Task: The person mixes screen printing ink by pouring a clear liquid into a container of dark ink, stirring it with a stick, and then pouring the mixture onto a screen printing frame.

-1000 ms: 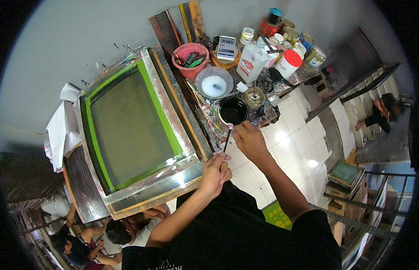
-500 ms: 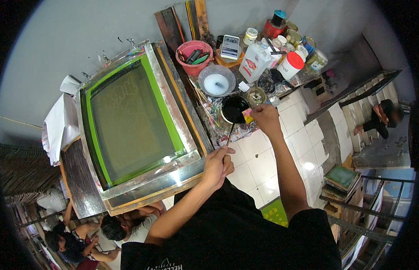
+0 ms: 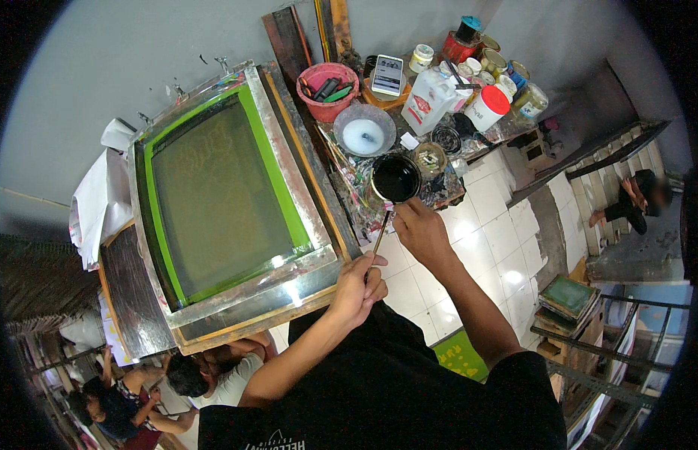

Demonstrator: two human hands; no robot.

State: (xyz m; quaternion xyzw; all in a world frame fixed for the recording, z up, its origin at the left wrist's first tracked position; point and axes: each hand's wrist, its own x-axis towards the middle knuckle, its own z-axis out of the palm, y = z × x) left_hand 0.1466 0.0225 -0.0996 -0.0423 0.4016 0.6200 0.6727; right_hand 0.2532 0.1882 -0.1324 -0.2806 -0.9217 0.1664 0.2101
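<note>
Room moderately lit. White glare on tiled floor (image 3: 469, 262) and silver frame (image 3: 292, 165). Inside pot (image 3: 374, 187), detail lost in dark. Lower left dim. Black round border; straight edges bend near rim.

My work area is a workshop, of the screen-printing type. Primary indicator: a metal-framed mesh screen (image 3: 221, 195), edged in green, lies at my left, with metal clamps (image 3: 179, 91) along its far side. Secondary indicators: ahead of me, a paint-stained tabletop (image 3: 358, 196) carries a round pot of black fluid (image 3: 396, 180), a bowl of whitish liquid (image 3: 364, 136), a plastic jug (image 3: 430, 101) and a cluster of jars and tins (image 3: 531, 102). Dark-stained boards (image 3: 285, 45) stand against the grey wall (image 3: 124, 60). To my right, framed panels (image 3: 568, 296) lie stacked.
</note>
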